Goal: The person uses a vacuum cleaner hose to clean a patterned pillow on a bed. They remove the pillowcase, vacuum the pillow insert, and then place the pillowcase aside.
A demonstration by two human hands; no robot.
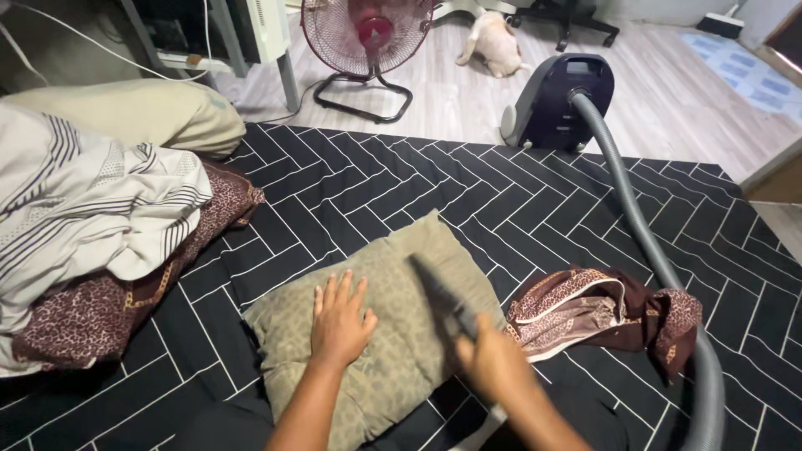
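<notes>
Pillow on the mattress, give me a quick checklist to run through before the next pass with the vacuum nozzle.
1. Pillow lies flat on the black patterned mattress: ok.
2. Left hand presses palm down on the pillow, fingers spread, beside the nozzle: ok.
3. Right hand grips the vacuum nozzle: ok, though the nozzle is blurred.
4. Nozzle tip touching the pillow: cannot tell.
5. Grey hose runs unkinked to the vacuum cleaner: ok.
6. Leopard-print cloth lies crumpled against the hose, close to the pillow: not ok, it could get sucked in.
</notes>
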